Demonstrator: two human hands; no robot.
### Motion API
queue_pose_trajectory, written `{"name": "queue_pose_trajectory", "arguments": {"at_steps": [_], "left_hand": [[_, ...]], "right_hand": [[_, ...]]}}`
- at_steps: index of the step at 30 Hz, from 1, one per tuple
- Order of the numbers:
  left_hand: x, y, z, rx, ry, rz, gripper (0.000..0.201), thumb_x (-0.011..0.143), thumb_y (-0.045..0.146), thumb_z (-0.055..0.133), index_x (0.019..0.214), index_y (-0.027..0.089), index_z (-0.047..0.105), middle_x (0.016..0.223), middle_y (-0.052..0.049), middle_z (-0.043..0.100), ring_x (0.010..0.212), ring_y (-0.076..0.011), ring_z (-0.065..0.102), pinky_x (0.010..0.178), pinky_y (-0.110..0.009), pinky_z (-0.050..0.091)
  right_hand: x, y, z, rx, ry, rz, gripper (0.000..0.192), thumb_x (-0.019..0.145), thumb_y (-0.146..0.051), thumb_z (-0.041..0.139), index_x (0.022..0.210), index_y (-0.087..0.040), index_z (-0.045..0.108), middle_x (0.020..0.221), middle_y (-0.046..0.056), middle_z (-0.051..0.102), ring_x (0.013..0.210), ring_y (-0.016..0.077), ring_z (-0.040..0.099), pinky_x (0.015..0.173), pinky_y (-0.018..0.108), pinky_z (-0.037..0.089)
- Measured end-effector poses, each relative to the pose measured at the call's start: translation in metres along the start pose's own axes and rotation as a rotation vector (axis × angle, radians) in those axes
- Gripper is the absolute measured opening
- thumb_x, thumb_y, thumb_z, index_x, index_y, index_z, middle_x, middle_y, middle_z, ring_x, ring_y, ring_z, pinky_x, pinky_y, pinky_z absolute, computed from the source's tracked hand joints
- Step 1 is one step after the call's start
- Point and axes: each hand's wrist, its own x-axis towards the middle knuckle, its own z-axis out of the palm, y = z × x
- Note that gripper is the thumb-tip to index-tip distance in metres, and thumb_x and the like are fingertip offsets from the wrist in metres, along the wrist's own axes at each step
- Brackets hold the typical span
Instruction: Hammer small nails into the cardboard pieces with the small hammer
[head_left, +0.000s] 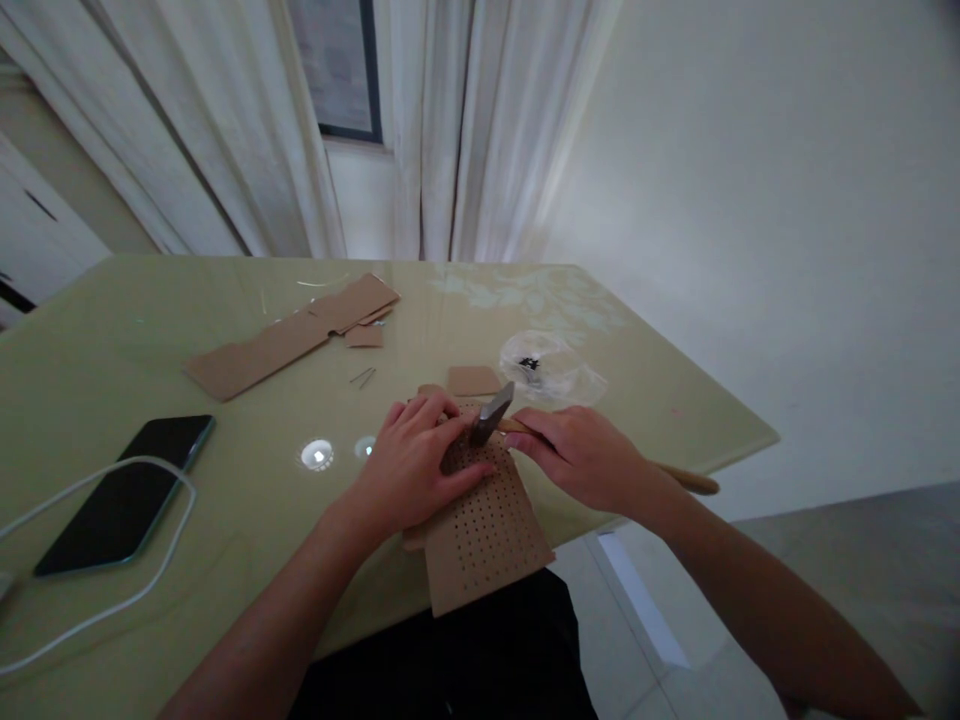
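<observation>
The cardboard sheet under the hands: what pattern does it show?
The cardboard sheet is brown with a grid of small holes; head view.

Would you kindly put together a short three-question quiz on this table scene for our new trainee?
1. True or false: the right hand holds a hammer by its wooden handle.
2. What does the left hand press on? A) the phone B) the cardboard sheet with holes C) the plastic bag
3. Fill in: a white ____ loops around the phone on the table.

Key:
1. True; the metal head sits over the sheet's far end.
2. B; the left hand lies flat on the sheet.
3. Cable.
</observation>
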Motion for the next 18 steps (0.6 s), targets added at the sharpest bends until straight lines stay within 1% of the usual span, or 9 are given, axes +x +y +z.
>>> {"name": "queue_pose_trajectory", "arguments": {"at_steps": [2, 5, 7, 9, 11, 12, 14, 16, 18], "left_hand": [[0.000, 0.000, 0.000, -0.008, 0.003, -0.005, 0.048, 0.096, 0.058, 0.080, 0.132, 0.026, 0.076, 0.126, -0.009, 0.069, 0.122, -0.0341, 0.065, 0.101, -0.053, 0.045], [0.000, -0.001, 0.000, -0.014, -0.002, -0.016, 0.052, 0.096, 0.058, 0.081, 0.137, 0.026, 0.074, 0.127, -0.009, 0.069, 0.123, -0.0340, 0.065, 0.102, -0.053, 0.045], [0.000, -0.001, 0.001, -0.021, -0.003, -0.023, 0.052, 0.095, 0.058, 0.081, 0.136, 0.026, 0.075, 0.127, -0.010, 0.069, 0.123, -0.0341, 0.065, 0.102, -0.053, 0.046], [0.000, -0.001, 0.001, -0.032, 0.005, -0.030, 0.050, 0.095, 0.058, 0.082, 0.133, 0.027, 0.076, 0.126, -0.009, 0.069, 0.122, -0.0338, 0.065, 0.102, -0.052, 0.046], [0.000, 0.001, 0.001, -0.051, 0.018, -0.034, 0.050, 0.095, 0.058, 0.082, 0.134, 0.028, 0.076, 0.124, -0.009, 0.069, 0.120, -0.0330, 0.065, 0.103, -0.052, 0.047], [-0.001, 0.001, 0.001, -0.066, 0.025, -0.033, 0.050, 0.095, 0.057, 0.082, 0.135, 0.028, 0.075, 0.124, -0.008, 0.069, 0.120, -0.0327, 0.065, 0.103, -0.053, 0.047], [-0.001, 0.001, 0.001, -0.116, 0.053, -0.028, 0.050, 0.095, 0.055, 0.081, 0.136, 0.027, 0.075, 0.125, -0.009, 0.069, 0.120, -0.0321, 0.065, 0.106, -0.054, 0.048], [0.000, -0.005, 0.001, -0.195, 0.128, -0.046, 0.045, 0.098, 0.052, 0.078, 0.134, 0.025, 0.077, 0.124, -0.010, 0.070, 0.118, -0.0307, 0.066, 0.108, -0.052, 0.050], [0.002, -0.018, -0.001, -0.268, 0.232, -0.124, 0.039, 0.103, 0.050, 0.070, 0.129, 0.023, 0.080, 0.119, -0.010, 0.071, 0.109, -0.0275, 0.068, 0.100, -0.047, 0.056]], "right_hand": [[0.001, 0.002, 0.003, -0.004, -0.001, -0.002, 0.036, 0.117, -0.042, 0.053, 0.096, -0.019, 0.072, 0.086, 0.008, 0.078, 0.075, 0.0212, 0.068, 0.070, 0.032, 0.032], [0.000, 0.005, 0.006, 0.068, 0.072, 0.032, 0.036, 0.117, -0.043, 0.051, 0.103, -0.019, 0.073, 0.088, 0.008, 0.078, 0.076, 0.0213, 0.069, 0.070, 0.032, 0.035], [-0.001, 0.006, 0.008, 0.112, 0.084, 0.036, 0.036, 0.117, -0.043, 0.050, 0.106, -0.018, 0.074, 0.088, 0.008, 0.078, 0.077, 0.0218, 0.070, 0.071, 0.032, 0.037], [-0.002, 0.007, 0.011, 0.119, 0.061, 0.003, 0.037, 0.117, -0.043, 0.051, 0.102, -0.018, 0.074, 0.086, 0.008, 0.078, 0.076, 0.0219, 0.070, 0.071, 0.032, 0.038], [-0.003, 0.008, 0.013, 0.121, 0.068, -0.038, 0.037, 0.116, -0.043, 0.053, 0.099, -0.019, 0.074, 0.086, 0.008, 0.078, 0.075, 0.0215, 0.069, 0.070, 0.032, 0.038], [-0.003, 0.009, 0.012, 0.137, 0.098, -0.051, 0.037, 0.116, -0.043, 0.053, 0.100, -0.019, 0.075, 0.085, 0.007, 0.077, 0.074, 0.0207, 0.067, 0.069, 0.032, 0.038], [-0.001, 0.012, 0.009, 0.206, 0.212, -0.053, 0.036, 0.115, -0.045, 0.053, 0.101, -0.020, 0.075, 0.076, 0.003, 0.071, 0.066, 0.0176, 0.061, 0.065, 0.031, 0.037], [0.005, 0.016, 0.007, 0.310, 0.362, -0.039, 0.038, 0.114, -0.048, 0.056, 0.097, -0.021, 0.075, 0.065, -0.002, 0.059, 0.057, 0.0143, 0.051, 0.060, 0.029, 0.035], [0.015, 0.023, 0.008, 0.456, 0.525, -0.003, 0.041, 0.112, -0.054, 0.059, 0.095, -0.021, 0.076, 0.061, -0.005, 0.049, 0.054, 0.0126, 0.043, 0.055, 0.028, 0.032]]}}
